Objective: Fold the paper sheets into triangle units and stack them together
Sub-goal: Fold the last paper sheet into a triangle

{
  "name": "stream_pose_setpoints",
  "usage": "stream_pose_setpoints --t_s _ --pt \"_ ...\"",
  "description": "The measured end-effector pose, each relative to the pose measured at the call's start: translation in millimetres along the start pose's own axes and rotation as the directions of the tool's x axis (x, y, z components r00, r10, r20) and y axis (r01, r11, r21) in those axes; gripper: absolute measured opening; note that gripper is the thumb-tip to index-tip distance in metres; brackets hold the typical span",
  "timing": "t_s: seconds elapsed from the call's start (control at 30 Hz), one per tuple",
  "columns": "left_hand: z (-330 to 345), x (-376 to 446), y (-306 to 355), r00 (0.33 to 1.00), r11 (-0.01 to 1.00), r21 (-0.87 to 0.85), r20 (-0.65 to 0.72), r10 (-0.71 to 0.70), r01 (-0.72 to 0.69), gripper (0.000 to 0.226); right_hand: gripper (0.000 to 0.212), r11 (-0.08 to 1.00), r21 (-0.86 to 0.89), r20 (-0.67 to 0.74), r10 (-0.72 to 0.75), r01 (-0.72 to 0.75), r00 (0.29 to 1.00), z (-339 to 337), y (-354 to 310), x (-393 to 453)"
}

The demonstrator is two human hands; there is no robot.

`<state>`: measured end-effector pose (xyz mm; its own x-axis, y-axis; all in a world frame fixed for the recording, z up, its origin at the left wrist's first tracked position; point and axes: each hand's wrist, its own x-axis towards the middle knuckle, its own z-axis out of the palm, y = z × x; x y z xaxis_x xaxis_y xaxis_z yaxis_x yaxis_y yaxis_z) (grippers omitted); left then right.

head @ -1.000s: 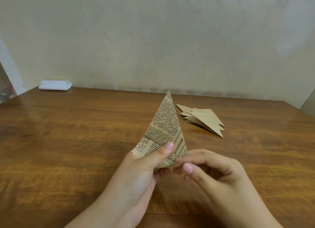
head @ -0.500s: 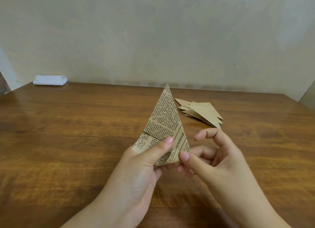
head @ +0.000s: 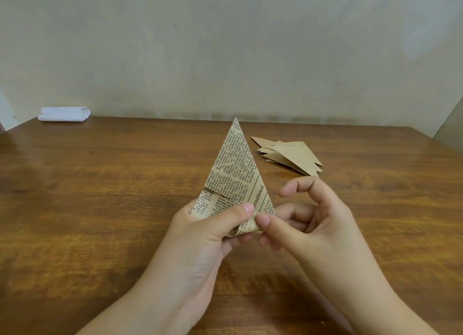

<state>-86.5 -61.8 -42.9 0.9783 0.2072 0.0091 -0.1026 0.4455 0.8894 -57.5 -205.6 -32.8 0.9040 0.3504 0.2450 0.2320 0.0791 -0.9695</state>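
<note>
Above the wooden bench (head: 100, 209), both hands hold a newsprint-patterned paper triangle (head: 235, 174) upright with its tip pointing away: the left hand (head: 200, 244) grips its lower edge with the thumb laid across the front, and the right hand (head: 308, 229) pinches the curled lower right corner between thumb and fingers, its index finger raised and bent. Beyond the right hand, a stack of folded brown triangle units (head: 293, 157) lies flat on the bench, well apart from the held piece. A white folded cloth (head: 64, 114) sits at the far left edge by the wall.
</note>
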Motion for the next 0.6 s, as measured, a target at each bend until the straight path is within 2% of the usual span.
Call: stream_pose_setpoints --t_s 0.07,0.17,0.3,0.6 --pt "0.5 0.9 0.6 1.0 1.0 -0.026 -0.007 0.006 -0.006 0.028 0.045 0.999 0.015 0.004 0.043 -0.043 0.999 -1.1 -0.5 -0.1" --pt "0.8 1.6 1.8 1.0 0.997 -0.071 -0.018 0.006 -0.007 0.028 0.034 0.992 -0.044 0.05 0.123 -0.12 0.991 -3.0 -1.6 0.8" --pt "1.6 1.4 2.0 1.0 0.996 -0.091 -0.006 0.001 -0.001 0.028 0.025 0.99 -0.096 0.099 0.112 -0.103 0.989 -2.1 -1.9 0.4" --pt "3.0 -0.7 -0.6 1.0 0.996 -0.09 -0.016 -0.006 0.005 0.027 0.023 0.986 -0.118 0.008 0.116 -0.114 0.993 0.6 -0.7 1.0"
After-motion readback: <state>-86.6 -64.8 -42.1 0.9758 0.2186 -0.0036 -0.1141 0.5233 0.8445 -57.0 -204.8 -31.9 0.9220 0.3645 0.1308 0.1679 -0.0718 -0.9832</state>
